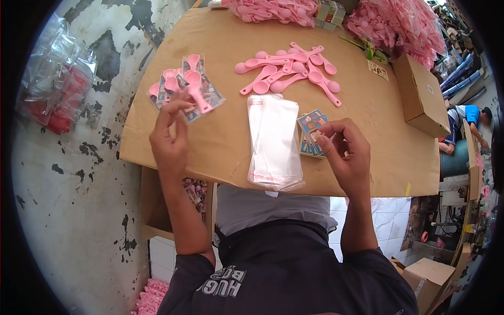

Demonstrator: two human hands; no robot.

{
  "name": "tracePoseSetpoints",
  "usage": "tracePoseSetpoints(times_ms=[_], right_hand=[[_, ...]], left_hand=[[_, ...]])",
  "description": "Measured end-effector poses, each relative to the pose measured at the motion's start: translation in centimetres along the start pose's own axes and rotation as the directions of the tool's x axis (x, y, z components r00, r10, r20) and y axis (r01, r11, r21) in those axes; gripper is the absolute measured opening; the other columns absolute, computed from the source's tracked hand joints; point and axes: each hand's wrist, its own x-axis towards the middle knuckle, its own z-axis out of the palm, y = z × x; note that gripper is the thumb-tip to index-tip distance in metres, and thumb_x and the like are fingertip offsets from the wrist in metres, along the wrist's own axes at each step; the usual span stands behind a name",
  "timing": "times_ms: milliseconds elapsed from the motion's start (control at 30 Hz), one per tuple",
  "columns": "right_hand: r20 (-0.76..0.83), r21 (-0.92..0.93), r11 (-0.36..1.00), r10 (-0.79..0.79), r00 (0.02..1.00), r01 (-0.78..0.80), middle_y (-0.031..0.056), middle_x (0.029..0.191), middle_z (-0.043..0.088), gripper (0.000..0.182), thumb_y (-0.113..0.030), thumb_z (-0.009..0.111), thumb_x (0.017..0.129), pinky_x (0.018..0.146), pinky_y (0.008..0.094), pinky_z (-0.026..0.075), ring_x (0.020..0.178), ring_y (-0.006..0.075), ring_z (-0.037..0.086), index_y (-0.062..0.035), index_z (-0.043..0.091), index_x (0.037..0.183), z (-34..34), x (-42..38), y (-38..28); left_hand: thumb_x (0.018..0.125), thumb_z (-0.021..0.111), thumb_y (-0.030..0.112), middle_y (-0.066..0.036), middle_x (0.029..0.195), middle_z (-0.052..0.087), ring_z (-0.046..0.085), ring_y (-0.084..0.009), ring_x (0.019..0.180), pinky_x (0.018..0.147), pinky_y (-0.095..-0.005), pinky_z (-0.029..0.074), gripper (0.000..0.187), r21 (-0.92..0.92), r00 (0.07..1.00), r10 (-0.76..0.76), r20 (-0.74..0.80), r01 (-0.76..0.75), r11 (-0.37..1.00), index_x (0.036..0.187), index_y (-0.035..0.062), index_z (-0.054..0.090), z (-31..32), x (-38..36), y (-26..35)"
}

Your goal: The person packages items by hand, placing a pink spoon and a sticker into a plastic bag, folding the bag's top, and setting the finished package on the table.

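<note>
My left hand (170, 131) is at the left of the table, fingers loosely curled and apart. Its fingertips are beside a pink spoon in a clear bag (194, 92), which lies on a small pile of similar bagged spoons with printed cards. My right hand (346, 152) has thumb and index finger together at the edge of a blue printed card (313, 122), on top of a fanned stack of cards. Between my hands lies a stack of clear plastic bags (273, 139). Beyond it sits a loose heap of pink spoons (294, 68).
Large bags of pink spoons (394, 26) stand at the table's far edge, with a cardboard box (420, 94) at the right. Clear bags (58, 79) hang on the left wall. Another person (470, 123) is low down at the far right.
</note>
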Motion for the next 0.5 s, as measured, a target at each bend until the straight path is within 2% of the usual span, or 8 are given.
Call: tracePoseSetpoints(times_ms=[67,133,200,233,267,333,433,500], right_hand=[[0.002,-0.096,0.995,-0.012,1.0,0.013,0.003,0.091,0.061,0.021,-0.013,0.076,0.09,0.06,0.0245,0.043,0.067,0.0097,0.052,-0.0029,0.067,0.106,-0.5,-0.1,0.4],[-0.07,-0.385,0.922,-0.078,0.994,0.045,0.0067,0.091,0.061,0.026,-0.021,0.075,0.091,0.067,0.0328,0.048,0.075,0.02,0.059,-0.002,0.066,0.107,-0.6,-0.1,0.8],[-0.136,-0.447,0.895,-0.061,0.989,-0.006,0.0079,0.091,0.061,0.031,-0.025,0.076,0.09,0.069,0.0356,0.048,0.08,0.0238,0.06,-0.0017,0.066,0.108,-0.3,0.0,1.7],[-0.193,-0.501,0.864,-0.059,0.979,-0.047,0.0092,0.091,0.061,0.036,-0.03,0.077,0.089,0.072,0.0383,0.049,0.084,0.0276,0.061,-0.0014,0.065,0.109,-0.3,0.1,2.2],[-0.191,-0.507,0.861,-0.061,0.98,-0.046,0.0092,0.091,0.061,0.036,-0.03,0.077,0.089,0.072,0.0383,0.049,0.084,0.0276,0.061,-0.0014,0.065,0.109,-0.3,0.2,2.4],[-0.142,-0.461,0.867,0.14,0.98,-0.19,0.0091,0.089,0.058,0.041,-0.035,0.08,0.086,0.073,0.0382,0.048,0.086,0.0252,0.06,-0.0012,0.064,0.104,-0.2,0.3,2.7],[-0.05,-0.326,0.9,0.289,0.956,-0.289,0.0068,0.083,0.057,0.041,-0.035,0.082,0.085,0.068,0.0352,0.047,0.078,0.0198,0.057,-0.0013,0.061,0.097,-0.4,0.7,3.5],[-0.047,-0.239,0.92,0.309,0.95,-0.31,0.0051,0.079,0.057,0.039,-0.032,0.082,0.086,0.065,0.0334,0.046,0.073,0.0166,0.054,-0.0013,0.059,0.094,-0.5,0.8,3.7]], left_hand=[[0.092,0.056,-0.007,-0.017,0.13,0.066,0.065,-0.0238,0.119,0.104,-0.0329,0.045,0.023,0.405,0.991,-0.05,-0.125,0.097,0.909,0.112,-0.0007,0.064,-1.1,0.2,-0.6],[0.092,0.058,-0.003,-0.016,0.123,0.068,0.067,-0.0237,0.112,0.098,-0.0325,0.047,0.02,0.453,0.988,-0.026,-0.154,0.094,0.886,0.112,-0.0002,0.065,-0.6,-0.4,-0.4],[0.093,0.06,0.001,-0.015,0.116,0.07,0.068,-0.0236,0.105,0.093,-0.032,0.048,0.019,0.491,0.983,-0.008,-0.183,0.099,0.866,0.111,0.0002,0.065,1.0,-1.3,0.5],[0.093,0.063,0.006,-0.013,0.106,0.07,0.067,-0.0238,0.095,0.088,-0.0335,0.048,0.015,0.43,0.985,-0.141,-0.102,0.171,0.886,0.106,0.0006,0.066,2.4,-1.8,1.2],[0.092,0.067,0.01,-0.011,0.095,0.069,0.065,-0.024,0.086,0.083,-0.035,0.047,0.013,0.376,0.964,-0.264,-0.014,0.25,0.893,0.102,0.001,0.067,3.9,-2.2,1.8],[0.089,0.075,0.022,-0.007,0.077,0.063,0.06,-0.0248,0.074,0.075,-0.0384,0.046,0.023,0.429,0.931,-0.34,0.132,0.256,0.866,0.09,0.0013,0.064,6.3,-2.7,2.4],[0.087,0.079,0.024,-0.008,0.074,0.058,0.054,-0.0148,0.069,0.061,-0.0333,0.044,0.031,0.586,0.903,-0.342,0.26,0.134,0.799,0.083,-0.0016,0.063,8.3,-3.1,2.5],[0.086,0.081,0.024,-0.007,0.073,0.058,0.053,-0.0144,0.067,0.061,-0.0326,0.044,0.032,0.58,0.91,-0.328,0.254,0.128,0.804,0.083,-0.0017,0.063,8.4,-3.1,2.1]])
